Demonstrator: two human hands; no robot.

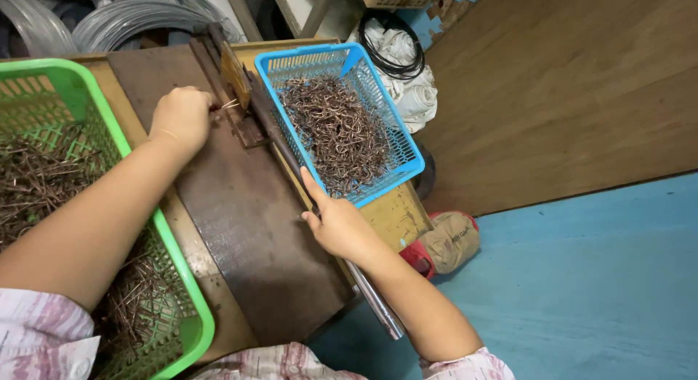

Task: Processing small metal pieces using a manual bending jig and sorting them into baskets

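Patterned sleeves sit lowest in view, with 2 bare forearms reaching out from them over a dark metal plate on the wooden tabletop. Left hand is clenched, pinching a few thin wire pieces and pressing their ends against the upright blade of a lever cutter at the far end of the plate. Right hand is wrapped around the cutter's long metal handle, which runs along the plate's right edge down toward the camera; its index finger points up along the bar.

Just right of the handle, touching it, stands a blue plastic basket filled with a heap of short bent copper-coloured wire hooks. On the left, a green plastic basket holds straight wire pieces of the same colour, partly hidden under the left forearm.

Coils of grey wire lie beyond the tabletop. White bundled cloth and a black cable loop rest on the floor to the right.
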